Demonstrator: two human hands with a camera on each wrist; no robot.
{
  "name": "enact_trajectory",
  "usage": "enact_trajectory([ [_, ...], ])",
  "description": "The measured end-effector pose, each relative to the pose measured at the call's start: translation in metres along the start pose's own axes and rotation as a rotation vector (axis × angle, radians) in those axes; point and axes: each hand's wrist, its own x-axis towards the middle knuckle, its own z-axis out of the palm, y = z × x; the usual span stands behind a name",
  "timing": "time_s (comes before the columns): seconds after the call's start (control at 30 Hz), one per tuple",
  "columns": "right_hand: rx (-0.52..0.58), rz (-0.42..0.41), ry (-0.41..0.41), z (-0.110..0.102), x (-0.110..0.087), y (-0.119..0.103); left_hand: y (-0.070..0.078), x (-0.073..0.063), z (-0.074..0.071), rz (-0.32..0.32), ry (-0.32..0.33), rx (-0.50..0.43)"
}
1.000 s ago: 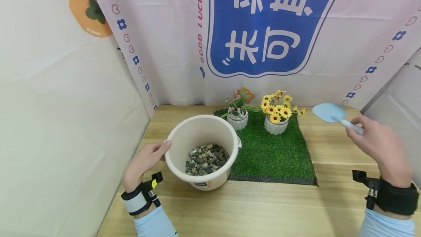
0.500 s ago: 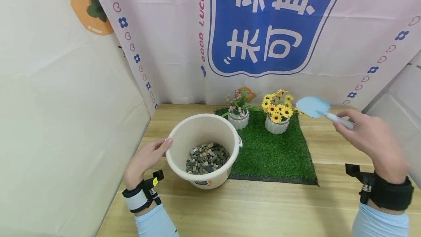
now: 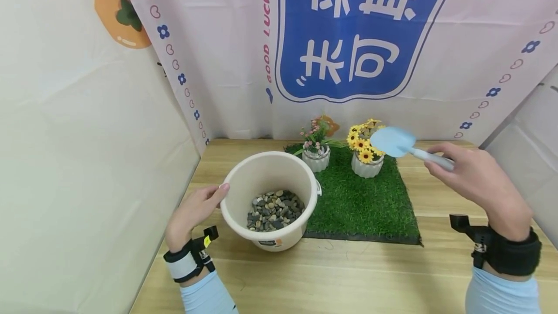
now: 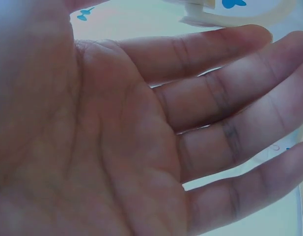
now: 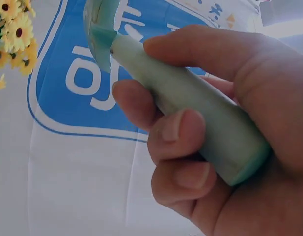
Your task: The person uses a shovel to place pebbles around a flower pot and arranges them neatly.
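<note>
My left hand (image 3: 198, 210) holds the rim of a cream plastic bucket (image 3: 237, 231), with the thumb laid over its left edge. Seen in the left wrist view, the other fingers (image 4: 205, 98) stretch out nearly straight outside it. Pebbles (image 3: 274, 210) in grey, tan and white cover the bucket's bottom. My right hand (image 3: 475, 178) grips the handle of a pale blue garden trowel (image 3: 392, 142), its blade pointing left. Fingers and thumb wrap that handle in the right wrist view. Held in the air, the blade overlaps the yellow flowers (image 3: 359, 145) in the head view.
Artificial turf (image 3: 359, 212) lies right of the bucket on the wooden table (image 3: 348, 280). On its back part stand two white pots, one with pink flowers (image 3: 314, 142), the other holding the yellow ones. A printed white curtain (image 3: 231, 62) hangs behind; fabric walls close both sides.
The right hand has carried the trowel leftward, from the table's right side to in front of the yellow flowers. The left hand and bucket stay put.
</note>
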Motion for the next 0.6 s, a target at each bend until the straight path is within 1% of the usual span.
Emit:
enact_trajectory([
  [0.13,0.023,-0.044,0.019,-0.001,0.003,-0.006,0.000,0.000,0.000,-0.005,-0.007,-0.008],
  [0.2,0.030,-0.081,0.032,-0.001,0.005,-0.010,-0.001,-0.001,0.000,-0.009,-0.011,-0.009],
  [0.37,0.003,-0.158,0.072,0.000,0.012,-0.024,0.000,-0.002,0.001,-0.011,-0.009,-0.027],
  [0.47,0.021,-0.194,0.067,0.000,0.017,-0.033,0.002,-0.002,0.001,-0.003,-0.002,-0.035],
  [0.53,0.049,-0.217,0.049,0.000,0.020,-0.038,0.003,-0.001,0.001,0.001,-0.002,-0.035],
  [0.6,0.077,-0.214,0.017,0.000,0.021,-0.043,0.003,-0.001,0.002,0.000,-0.004,-0.028],
])
